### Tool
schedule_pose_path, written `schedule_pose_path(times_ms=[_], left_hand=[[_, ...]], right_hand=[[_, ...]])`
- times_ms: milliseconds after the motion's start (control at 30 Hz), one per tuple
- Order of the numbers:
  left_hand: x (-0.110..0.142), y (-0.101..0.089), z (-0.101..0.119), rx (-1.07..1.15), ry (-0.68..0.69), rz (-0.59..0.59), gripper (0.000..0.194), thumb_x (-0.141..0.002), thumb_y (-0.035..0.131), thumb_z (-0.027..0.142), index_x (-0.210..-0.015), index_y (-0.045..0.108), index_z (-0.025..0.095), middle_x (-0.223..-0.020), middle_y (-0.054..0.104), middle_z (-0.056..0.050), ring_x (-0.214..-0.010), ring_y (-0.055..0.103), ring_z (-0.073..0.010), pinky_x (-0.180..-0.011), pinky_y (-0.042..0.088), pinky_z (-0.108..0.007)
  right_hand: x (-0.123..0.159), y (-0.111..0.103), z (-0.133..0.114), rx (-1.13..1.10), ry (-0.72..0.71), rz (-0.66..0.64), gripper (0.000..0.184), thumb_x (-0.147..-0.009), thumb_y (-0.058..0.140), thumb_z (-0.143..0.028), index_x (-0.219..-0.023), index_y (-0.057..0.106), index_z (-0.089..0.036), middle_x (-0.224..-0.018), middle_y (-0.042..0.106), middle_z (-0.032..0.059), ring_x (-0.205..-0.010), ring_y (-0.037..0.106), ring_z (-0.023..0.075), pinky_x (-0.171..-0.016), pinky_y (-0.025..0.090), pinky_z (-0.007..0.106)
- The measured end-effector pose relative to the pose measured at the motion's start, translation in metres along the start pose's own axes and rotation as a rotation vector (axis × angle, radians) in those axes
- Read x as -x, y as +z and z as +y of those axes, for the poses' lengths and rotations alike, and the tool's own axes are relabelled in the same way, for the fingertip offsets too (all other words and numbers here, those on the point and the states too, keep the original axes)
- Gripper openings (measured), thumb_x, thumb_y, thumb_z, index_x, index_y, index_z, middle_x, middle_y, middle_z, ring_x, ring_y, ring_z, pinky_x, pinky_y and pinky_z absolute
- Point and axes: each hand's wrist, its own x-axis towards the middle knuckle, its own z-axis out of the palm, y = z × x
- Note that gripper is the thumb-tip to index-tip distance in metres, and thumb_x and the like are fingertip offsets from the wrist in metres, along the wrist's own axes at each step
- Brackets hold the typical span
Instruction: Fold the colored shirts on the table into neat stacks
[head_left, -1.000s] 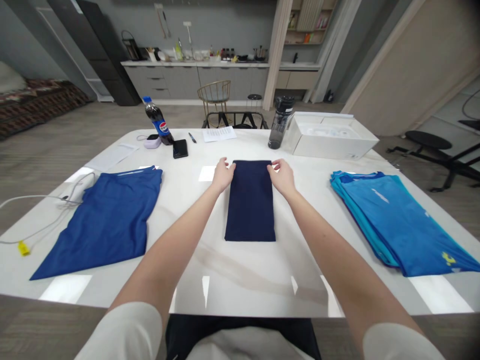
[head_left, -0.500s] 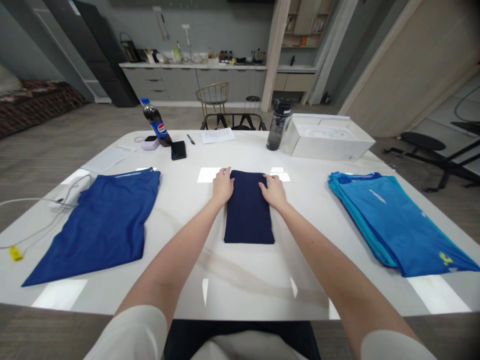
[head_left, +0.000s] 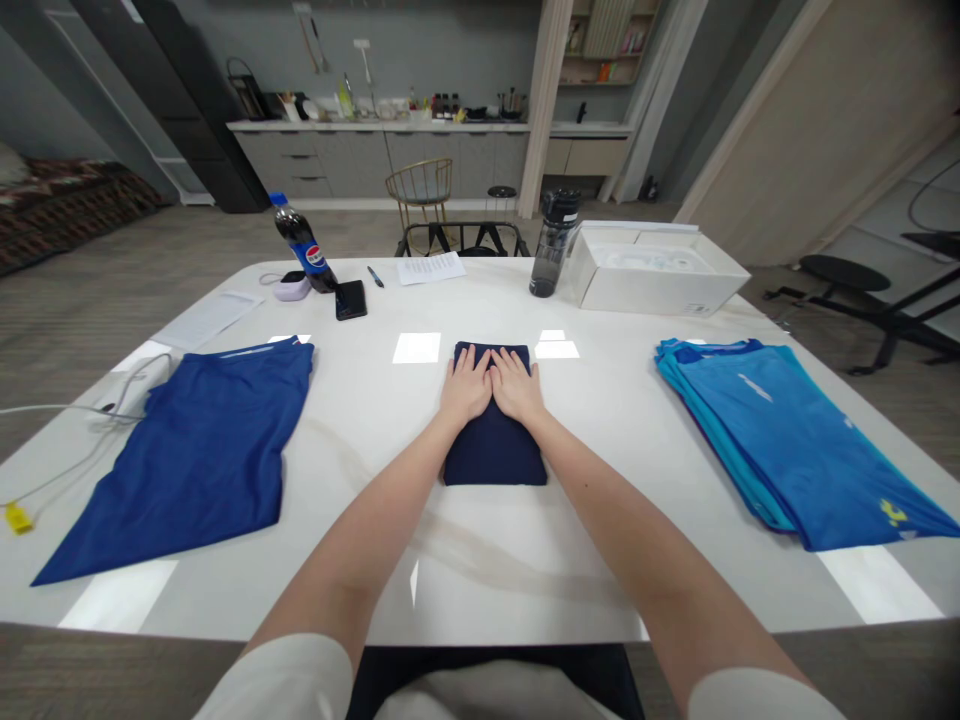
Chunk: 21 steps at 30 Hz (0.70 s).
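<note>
A dark navy folded garment (head_left: pixel 495 455) lies in the middle of the white table (head_left: pixel 480 560). My left hand (head_left: pixel 466 383) and my right hand (head_left: pixel 516 384) rest flat on its far half, side by side and nearly touching, fingers stretched out. Both palms press down on the cloth and neither grips it. Only the near part and a thin far edge of the garment show past the hands.
A royal blue shirt (head_left: pixel 187 455) lies flat at the left, a stack of light blue shirts (head_left: pixel 795 435) at the right. At the far edge stand a cola bottle (head_left: pixel 300 245), a black phone (head_left: pixel 351 299), a paper sheet (head_left: pixel 431 267), a dark drinking bottle (head_left: pixel 549 245) and a white box (head_left: pixel 652 270). A cable (head_left: pixel 75 420) trails off the left.
The garment's far half was folded toward me, so it now looks shorter. Both hands moved from its far corners inward and now lie together on top of it.
</note>
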Motion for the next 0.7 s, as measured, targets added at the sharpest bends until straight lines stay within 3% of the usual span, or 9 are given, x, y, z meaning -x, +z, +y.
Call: schedule_pose_path(times_ms=[167,267,333,433,533,600,700], left_hand=[[0.002,-0.003,-0.005,-0.01,0.006,-0.016,0.058,-0.106,0.025,0.041,-0.161,0.033,0.025,-0.169,0.024,-0.009,-0.157,0.02,-0.0275,-0.127,0.015,-0.054],[0.008,-0.01,-0.009,-0.034,-0.049,-0.015,0.06,-0.104,0.027,0.052,-0.16,0.034,0.03,-0.168,0.026,-0.009,-0.156,0.022,-0.0323,-0.125,0.013,-0.062],[0.017,-0.017,-0.008,-0.08,-0.067,0.009,0.062,-0.104,0.029,0.053,-0.158,0.038,0.025,-0.166,0.03,-0.012,-0.154,0.024,-0.0361,-0.123,0.01,-0.066],[0.041,-0.026,0.004,-0.144,0.129,0.082,0.055,-0.104,0.03,0.032,-0.153,0.045,0.011,-0.163,0.035,-0.018,-0.155,0.026,-0.0318,-0.127,0.01,-0.059],[0.075,-0.026,0.023,-0.102,0.329,0.049,0.056,-0.098,0.03,0.012,-0.151,0.045,0.007,-0.16,0.041,-0.017,-0.151,0.034,-0.0245,-0.127,0.022,-0.046],[0.097,-0.02,0.034,-0.056,0.303,-0.007,0.057,-0.097,0.033,0.014,-0.153,0.042,0.006,-0.16,0.041,-0.017,-0.151,0.035,-0.0257,-0.124,0.03,-0.044],[0.122,-0.013,0.039,-0.052,0.268,-0.043,0.061,-0.098,0.038,0.023,-0.158,0.035,0.008,-0.166,0.029,-0.015,-0.155,0.024,-0.0303,-0.124,0.028,-0.048]], right_hand=[[0.006,-0.002,0.007,0.021,-0.02,-0.038,0.059,-0.108,0.018,-0.043,-0.163,0.027,-0.024,-0.169,0.023,0.0046,-0.156,0.016,0.0228,-0.124,0.011,0.061],[0.017,-0.004,0.017,0.036,-0.034,-0.024,0.061,-0.107,0.022,-0.049,-0.163,0.028,-0.025,-0.169,0.022,0.005,-0.156,0.016,0.026,-0.124,0.01,0.06],[0.026,-0.007,0.024,0.034,-0.055,-0.035,0.062,-0.107,0.025,-0.052,-0.163,0.028,-0.025,-0.17,0.021,0.0048,-0.157,0.015,0.0272,-0.125,0.01,0.058],[0.039,-0.016,0.027,-0.026,-0.044,-0.125,0.06,-0.107,0.027,-0.047,-0.163,0.028,-0.024,-0.17,0.021,0.0042,-0.157,0.014,0.0276,-0.125,0.009,0.056],[0.056,-0.019,0.015,-0.156,0.071,-0.215,0.058,-0.107,0.022,-0.04,-0.162,0.03,-0.024,-0.17,0.021,0.0052,-0.157,0.016,0.0277,-0.123,0.014,0.06],[0.074,-0.016,0.003,-0.21,0.116,-0.201,0.059,-0.107,0.018,-0.039,-0.162,0.03,-0.023,-0.169,0.021,0.0059,-0.157,0.017,0.0267,-0.123,0.016,0.06],[0.104,-0.007,-0.01,-0.16,0.017,-0.088,0.061,-0.107,0.015,-0.041,-0.163,0.028,-0.019,-0.169,0.022,0.0055,-0.157,0.014,0.0233,-0.125,0.012,0.054]])
